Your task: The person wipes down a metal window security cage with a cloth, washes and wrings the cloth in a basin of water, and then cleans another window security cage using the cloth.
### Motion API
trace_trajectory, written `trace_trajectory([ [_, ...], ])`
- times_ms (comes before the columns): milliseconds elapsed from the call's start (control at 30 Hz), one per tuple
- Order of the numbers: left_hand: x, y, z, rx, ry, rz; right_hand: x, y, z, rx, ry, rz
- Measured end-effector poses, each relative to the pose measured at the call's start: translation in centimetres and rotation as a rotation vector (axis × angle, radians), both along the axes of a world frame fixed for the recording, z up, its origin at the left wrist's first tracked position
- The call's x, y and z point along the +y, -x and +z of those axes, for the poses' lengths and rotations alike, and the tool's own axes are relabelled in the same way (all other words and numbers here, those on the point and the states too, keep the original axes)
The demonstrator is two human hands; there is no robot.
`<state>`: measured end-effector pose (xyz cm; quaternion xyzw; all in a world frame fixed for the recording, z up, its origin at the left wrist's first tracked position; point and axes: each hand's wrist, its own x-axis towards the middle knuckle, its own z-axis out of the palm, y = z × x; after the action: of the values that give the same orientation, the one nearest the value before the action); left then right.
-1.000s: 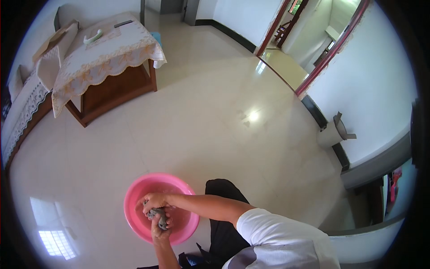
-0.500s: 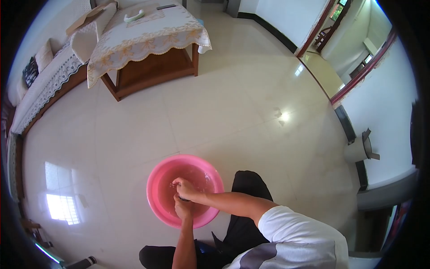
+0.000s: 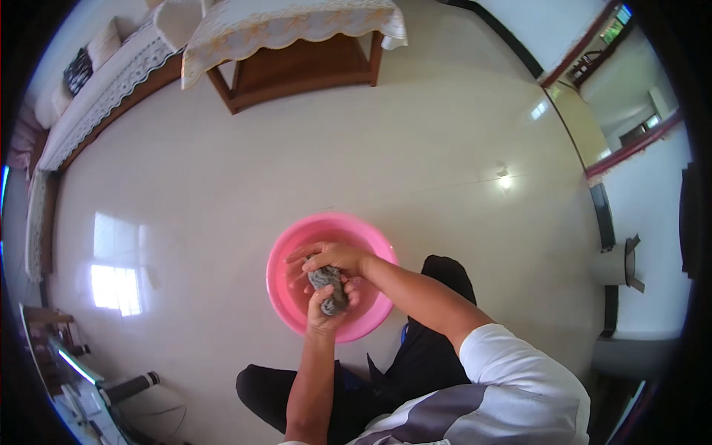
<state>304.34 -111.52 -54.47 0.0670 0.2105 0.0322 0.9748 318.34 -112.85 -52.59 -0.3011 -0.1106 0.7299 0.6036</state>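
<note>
Over the round pink basin [image 3: 274, 285], the bunched grey cloth [image 3: 325, 278] lay near-to-far; left hand [image 3: 323, 317] gripped its near end, right hand [image 3: 340, 256] its far.

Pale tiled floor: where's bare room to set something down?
Bare floor lies between the pink plastic basin and the cloth-draped wooden table, and between the black-trousered right knee and the pale grey bin. Crowded: over the basin, where left hand and right hand hold a grey bundle.

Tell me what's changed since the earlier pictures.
The bunched grey cloth, nearly hidden in the hands just before, shows again between the left hand and the right hand, whose fingers have spread. Nothing was visibly let go. The round pink plastic basin stayed on the floor.
</note>
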Motion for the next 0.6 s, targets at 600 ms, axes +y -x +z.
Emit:
trace_trajectory([
  [600, -1.0, 0.5, -6.0, 0.699, -0.793, -0.117, 0.2, 4.1, -6.6, -0.905, 0.283, -0.142],
])
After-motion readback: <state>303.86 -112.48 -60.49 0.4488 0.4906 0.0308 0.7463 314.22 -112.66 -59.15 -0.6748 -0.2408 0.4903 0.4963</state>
